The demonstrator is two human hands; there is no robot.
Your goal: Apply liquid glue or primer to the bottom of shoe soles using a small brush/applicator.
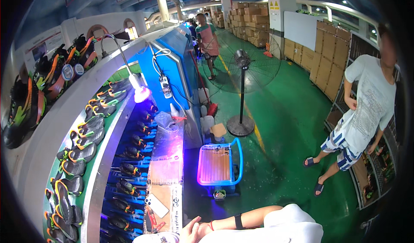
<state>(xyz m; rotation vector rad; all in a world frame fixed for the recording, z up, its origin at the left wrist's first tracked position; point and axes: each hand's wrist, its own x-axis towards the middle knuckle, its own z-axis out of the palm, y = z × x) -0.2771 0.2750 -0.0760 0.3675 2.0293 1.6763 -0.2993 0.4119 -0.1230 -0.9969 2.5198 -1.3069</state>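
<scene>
- One hand (192,231) shows at the lower edge, fingers loose, gripping nothing; which hand it is, and the other's state, I cannot tell
- Nearest: phone (157,205) flat on the bench (166,165), within reach
- Soles (79,152) lined along the conveyor
- One lamp (141,94), one fan (242,62), one cart (217,165)

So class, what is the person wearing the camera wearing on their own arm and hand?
One bare forearm shows, crossing the lower edge. It has a black band around it and a thin red cord at the wrist. The hand is gloveless. White clothing lies below it.
</scene>
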